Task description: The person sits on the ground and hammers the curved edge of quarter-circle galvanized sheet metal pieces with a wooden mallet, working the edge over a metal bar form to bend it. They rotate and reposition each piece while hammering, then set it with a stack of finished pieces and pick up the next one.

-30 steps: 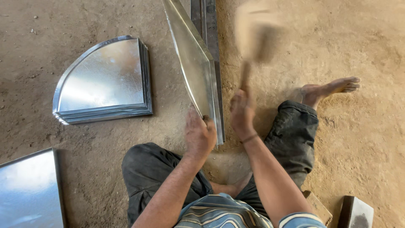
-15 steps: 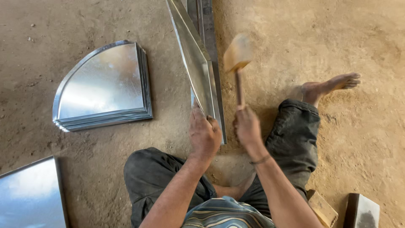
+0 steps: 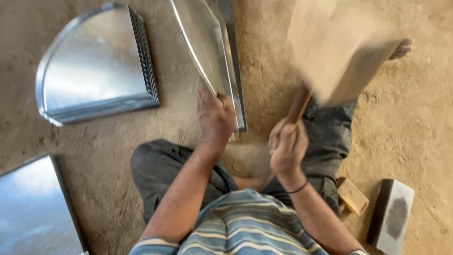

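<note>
A thin metal sheet [image 3: 207, 52] is held up on its edge over the dirt floor [image 3: 410, 123], in front of the knees. Its near corner is gripped tight by the left hand [image 3: 215, 115]. A wooden mallet [image 3: 325, 52] is clenched by its handle in the right hand [image 3: 287, 148], raised and blurred. The sheet looks light, bendy and sharp-edged, so the corner is best held. No labels are seen. A pile of curved sheets [image 3: 96, 71] lies well to the left.

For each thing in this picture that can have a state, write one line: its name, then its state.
Left hand: gripping the sheet's near end.
Metal sheet: tilted on edge over a metal bar.
Right hand: closed on the mallet's handle.
Wooden mallet: raised, blurred.
Stack of quarter-round sheets: lying flat.
</note>
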